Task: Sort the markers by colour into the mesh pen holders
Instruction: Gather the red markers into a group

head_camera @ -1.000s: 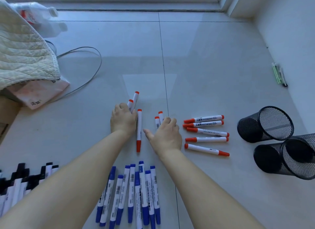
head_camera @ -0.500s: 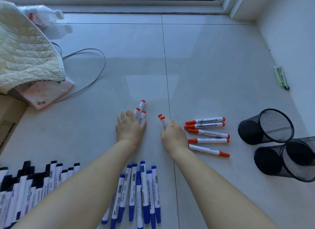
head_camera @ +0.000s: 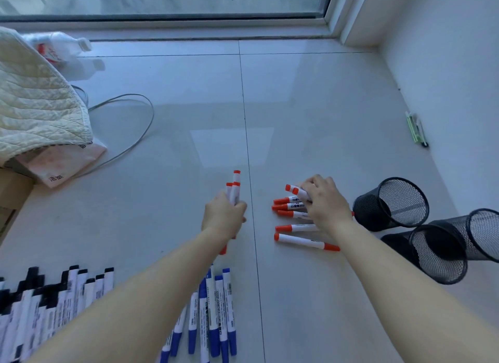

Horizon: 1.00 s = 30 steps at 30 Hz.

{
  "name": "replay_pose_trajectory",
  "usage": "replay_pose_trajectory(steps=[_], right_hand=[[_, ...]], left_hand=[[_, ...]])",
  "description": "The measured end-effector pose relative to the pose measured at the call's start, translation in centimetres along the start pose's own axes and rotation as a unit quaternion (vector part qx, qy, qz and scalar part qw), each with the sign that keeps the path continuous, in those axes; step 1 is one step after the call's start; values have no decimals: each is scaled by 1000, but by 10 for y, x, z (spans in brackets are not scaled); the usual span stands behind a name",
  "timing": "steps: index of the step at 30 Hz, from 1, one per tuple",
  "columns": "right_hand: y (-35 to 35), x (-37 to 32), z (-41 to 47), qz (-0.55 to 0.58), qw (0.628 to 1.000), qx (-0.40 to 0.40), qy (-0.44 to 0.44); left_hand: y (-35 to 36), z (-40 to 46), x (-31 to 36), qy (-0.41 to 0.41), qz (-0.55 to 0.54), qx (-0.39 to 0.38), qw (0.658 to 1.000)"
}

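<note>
My left hand [head_camera: 223, 217] grips three red-capped markers [head_camera: 234, 189], their caps pointing away from me. My right hand [head_camera: 325, 202] holds two red markers [head_camera: 296, 191] and hovers over several more red markers [head_camera: 294, 229] lying in a row on the floor. Three black mesh pen holders lie on their sides at the right: one nearest the red row [head_camera: 391, 203], two behind it [head_camera: 437, 254] [head_camera: 484, 234]. Blue markers [head_camera: 213, 314] lie near me in the middle. Black markers [head_camera: 54, 303] lie at the lower left.
A quilted cream blanket [head_camera: 35, 106] over a bag and a cardboard box fills the left side. A grey cable [head_camera: 140, 135] loops beside it, with a plastic bottle [head_camera: 62, 48] behind. Pens [head_camera: 417, 130] lie by the right wall [head_camera: 445, 65]. A window sill runs along the back.
My left hand has lifted its red markers off the floor. My right hand has moved right with two red markers, over the row of red markers. The camera has tilted up.
</note>
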State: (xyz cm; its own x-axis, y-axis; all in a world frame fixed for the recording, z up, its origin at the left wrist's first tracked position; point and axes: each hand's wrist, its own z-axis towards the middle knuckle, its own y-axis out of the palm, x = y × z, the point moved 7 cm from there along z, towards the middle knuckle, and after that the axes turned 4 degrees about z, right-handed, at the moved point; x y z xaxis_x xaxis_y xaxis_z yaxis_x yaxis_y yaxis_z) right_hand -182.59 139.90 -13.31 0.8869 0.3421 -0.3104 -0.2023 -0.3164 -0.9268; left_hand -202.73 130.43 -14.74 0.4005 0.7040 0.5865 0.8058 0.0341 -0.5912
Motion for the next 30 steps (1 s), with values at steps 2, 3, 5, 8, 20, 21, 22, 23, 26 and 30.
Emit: replay_pose_trajectory(steps=[2, 3, 5, 8, 20, 21, 22, 23, 26, 30], right_hand=[[7, -1, 0, -30, 999, -32, -26], [10, 0, -2, -40, 998, -44, -32], [14, 3, -5, -44, 997, -52, -29], [16, 7, -15, -34, 998, -45, 2], [40, 9, -105, 49, 980, 8, 192], [45, 8, -114, 60, 977, 8, 204], [50, 6, -124, 73, 973, 8, 218], [54, 4, -134, 85, 969, 8, 231], [66, -2, -155, 108, 964, 11, 244], [66, 2, -164, 116, 959, 34, 258]], left_hand=[[23, -16, 2, -26, -31, -27, 999], [34, -24, 0, -43, -36, -43, 998], [55, -41, -8, -81, -52, -73, 993], [77, -64, -27, -139, -91, -92, 982], [97, -93, -23, -129, -45, 35, 990], [97, -95, -23, -116, -28, 38, 992], [97, -98, -24, -104, -13, 41, 994], [97, -101, -26, -91, -2, 45, 995], [95, -108, -31, -61, 32, 61, 996], [91, -117, -40, -29, 37, 105, 993]])
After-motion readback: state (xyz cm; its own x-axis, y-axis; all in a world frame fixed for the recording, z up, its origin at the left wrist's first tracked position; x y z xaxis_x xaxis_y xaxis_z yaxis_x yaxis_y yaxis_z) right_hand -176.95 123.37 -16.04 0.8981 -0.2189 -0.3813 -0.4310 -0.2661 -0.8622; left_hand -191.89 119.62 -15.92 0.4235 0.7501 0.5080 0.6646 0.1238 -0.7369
